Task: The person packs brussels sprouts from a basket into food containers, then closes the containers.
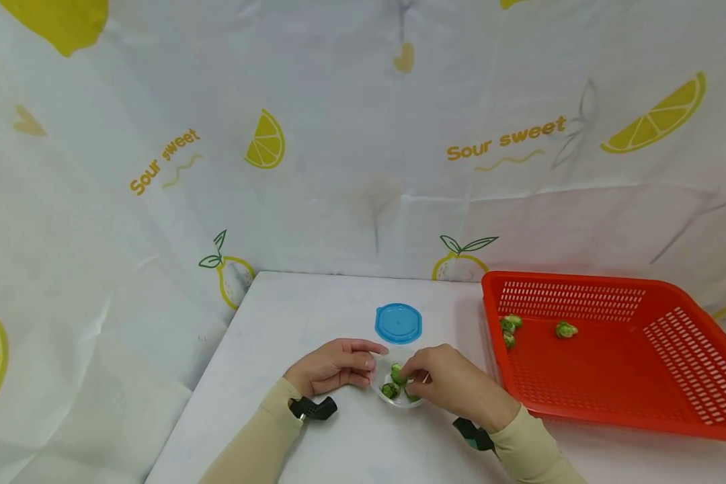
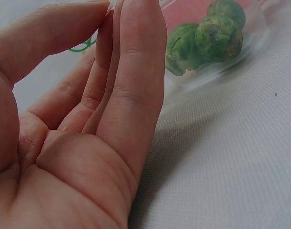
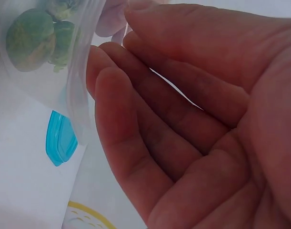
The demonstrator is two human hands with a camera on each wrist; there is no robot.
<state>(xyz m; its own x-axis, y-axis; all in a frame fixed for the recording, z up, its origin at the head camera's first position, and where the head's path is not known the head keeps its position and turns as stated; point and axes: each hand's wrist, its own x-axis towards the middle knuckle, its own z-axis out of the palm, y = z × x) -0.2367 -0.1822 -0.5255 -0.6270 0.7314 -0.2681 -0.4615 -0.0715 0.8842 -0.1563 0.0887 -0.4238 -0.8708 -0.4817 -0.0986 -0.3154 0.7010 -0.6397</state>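
Observation:
A small clear plastic bowl [image 1: 393, 402] stands on the white table, with three Brussels sprouts [image 1: 390, 390] visible inside. At the bowl's left side is my left hand [image 1: 337, 366], index finger extended along the rim and thumb close to it. In the left wrist view its fingers [image 2: 135, 71] are fairly straight, the sprouts showing beyond them. My right hand [image 1: 454, 384] reaches over the bowl's right side, its fingertips close above the sprouts. The right wrist view shows its fingers [image 3: 116, 109] loosely bent beside the rim, thumb apart from them and nothing visible between.
Just behind the bowl lies a round blue lid [image 1: 398, 323]. A large red basket [image 1: 617, 396] occupies the right side of the table, with several Brussels sprouts [image 1: 566, 329] in it. A lemon-patterned white cloth [image 1: 339, 202] hangs behind the table.

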